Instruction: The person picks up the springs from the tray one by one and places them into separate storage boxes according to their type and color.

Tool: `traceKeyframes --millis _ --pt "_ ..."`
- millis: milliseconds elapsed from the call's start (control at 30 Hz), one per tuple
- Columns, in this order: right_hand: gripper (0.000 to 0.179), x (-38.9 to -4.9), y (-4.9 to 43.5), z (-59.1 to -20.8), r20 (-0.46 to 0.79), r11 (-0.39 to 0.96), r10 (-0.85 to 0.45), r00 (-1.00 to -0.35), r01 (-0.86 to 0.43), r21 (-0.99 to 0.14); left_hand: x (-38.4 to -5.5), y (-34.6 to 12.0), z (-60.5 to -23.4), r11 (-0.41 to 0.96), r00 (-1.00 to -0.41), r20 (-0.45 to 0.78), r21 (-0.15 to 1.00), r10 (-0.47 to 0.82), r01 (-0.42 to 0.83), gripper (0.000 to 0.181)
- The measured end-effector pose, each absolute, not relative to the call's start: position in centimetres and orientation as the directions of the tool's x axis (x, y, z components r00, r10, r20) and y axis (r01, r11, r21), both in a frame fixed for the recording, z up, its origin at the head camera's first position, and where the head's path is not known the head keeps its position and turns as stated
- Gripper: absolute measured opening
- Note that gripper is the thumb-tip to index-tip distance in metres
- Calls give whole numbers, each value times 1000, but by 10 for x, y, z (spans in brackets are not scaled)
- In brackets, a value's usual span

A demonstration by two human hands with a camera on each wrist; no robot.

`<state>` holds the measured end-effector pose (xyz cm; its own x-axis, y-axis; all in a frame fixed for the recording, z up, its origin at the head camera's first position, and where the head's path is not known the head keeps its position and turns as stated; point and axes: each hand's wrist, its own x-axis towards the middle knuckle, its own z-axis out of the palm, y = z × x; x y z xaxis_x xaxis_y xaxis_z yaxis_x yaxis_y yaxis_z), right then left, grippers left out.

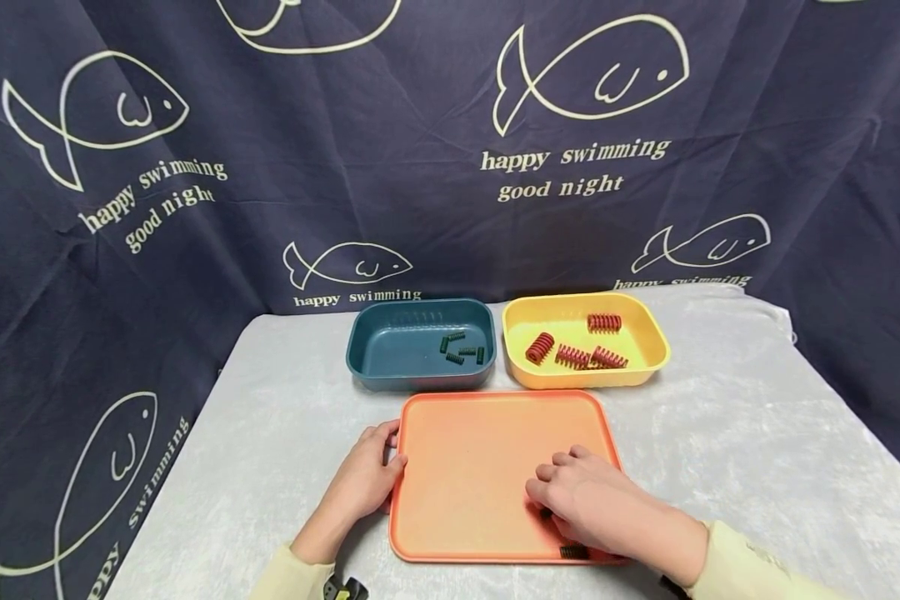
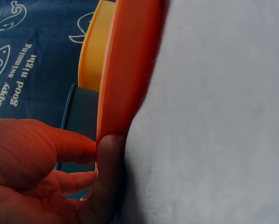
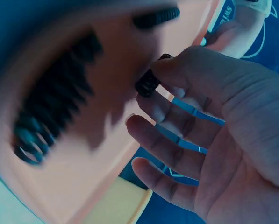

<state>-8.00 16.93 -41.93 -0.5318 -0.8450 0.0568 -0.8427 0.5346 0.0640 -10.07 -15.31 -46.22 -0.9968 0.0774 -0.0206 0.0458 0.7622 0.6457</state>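
Observation:
An orange tray [image 1: 487, 483] lies on the table. My left hand [image 1: 367, 471] grips its left edge, and in the left wrist view the tray's rim [image 2: 113, 93] runs between the fingers. Over the right front part of the tray, my right hand [image 1: 588, 500] pinches a small dark coil spring [image 3: 148, 83] between thumb and index finger, the other fingers spread apart. Another dark spring [image 1: 573, 552] lies along the tray's front edge. The right wrist view has two loose springs, one large and close [image 3: 55, 98], one farther back [image 3: 155, 17].
Behind the tray stand a blue bin [image 1: 386, 383] with several small dark green springs [image 1: 467, 351], and a yellow bin [image 1: 585, 381] with several larger red springs [image 1: 605, 322]. A pale cloth [image 1: 270, 417] covers the table. A dark fish-patterned curtain [image 1: 435, 167] hangs behind and at both sides.

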Motion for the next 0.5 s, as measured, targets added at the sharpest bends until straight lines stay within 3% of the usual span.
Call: traceKeyframes --millis 500 --pt "29 -134 149 -385 153 589 -804 -574 -804 81 -100 -152 -460 765 -997 -44 644 67 23 53"
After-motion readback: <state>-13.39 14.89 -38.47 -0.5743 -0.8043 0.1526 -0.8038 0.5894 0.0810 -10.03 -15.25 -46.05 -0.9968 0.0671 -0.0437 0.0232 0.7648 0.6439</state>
